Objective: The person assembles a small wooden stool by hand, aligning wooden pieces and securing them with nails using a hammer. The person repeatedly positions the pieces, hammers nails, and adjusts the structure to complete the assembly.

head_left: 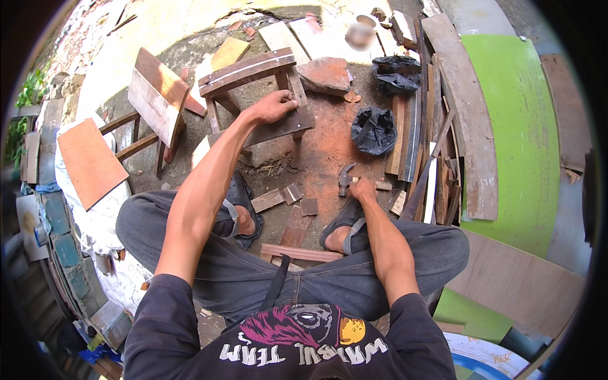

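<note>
My left hand [272,106] rests, fingers curled, on the wooden frame [275,131] ahead, likely to steady it; whether it pinches anything I cannot tell. My right hand [364,189] is closed round the hammer [344,180], near its head, probably for control. Between hammer and frame's edge the reddish floor [326,139] gives moving room, with a black bag [373,131] bounding the right

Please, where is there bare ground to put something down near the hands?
The clearest patch is the reddish ground bordered by the wooden frame, the broken slab, the lower black plastic bag and the claw hammer. It is crowded between the feet, where wood offcuts lie, and right of the bag, among long wooden strips.
</note>
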Motion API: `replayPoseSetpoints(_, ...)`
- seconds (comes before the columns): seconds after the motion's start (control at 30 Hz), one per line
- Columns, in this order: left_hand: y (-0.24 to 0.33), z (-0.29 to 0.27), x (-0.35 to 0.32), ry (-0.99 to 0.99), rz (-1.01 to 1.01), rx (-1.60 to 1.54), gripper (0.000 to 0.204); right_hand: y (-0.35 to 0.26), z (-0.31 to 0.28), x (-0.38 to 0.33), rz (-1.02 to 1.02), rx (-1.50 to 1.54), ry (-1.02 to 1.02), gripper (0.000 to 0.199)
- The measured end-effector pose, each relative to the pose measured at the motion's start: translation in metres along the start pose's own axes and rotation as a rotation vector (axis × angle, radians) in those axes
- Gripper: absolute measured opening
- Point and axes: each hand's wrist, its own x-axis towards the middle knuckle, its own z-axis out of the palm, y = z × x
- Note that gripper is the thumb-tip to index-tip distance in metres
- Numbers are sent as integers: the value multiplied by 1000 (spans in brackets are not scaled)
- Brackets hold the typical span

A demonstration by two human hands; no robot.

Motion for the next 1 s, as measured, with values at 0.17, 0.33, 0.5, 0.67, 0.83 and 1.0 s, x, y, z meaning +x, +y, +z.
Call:
replayPoseSetpoints(0.17,-6,9,-14,131,150,72,30,0,1,1,-3,-4,10,52)
replayPoseSetpoints(0.33,4,22,-30,291,185,117,29,0,1,2,9,5,1,53)
replayPoseSetpoints(0.5,15,29,-38,368,103,153,30,2,3,4,5,17,0,56)
replayPoseSetpoints(0.67,6,36,-35,524,176,181,31,1,-2,4,16,33,-29,56)
replayPoseSetpoints(0.83,4,37,-35,542,210,165,28,3,-5,7,-39,-22,1,56)
replayPoseSetpoints(1.0,8,39,-38,547,273,146,23,4,-3,13,-64,-76,22,56)
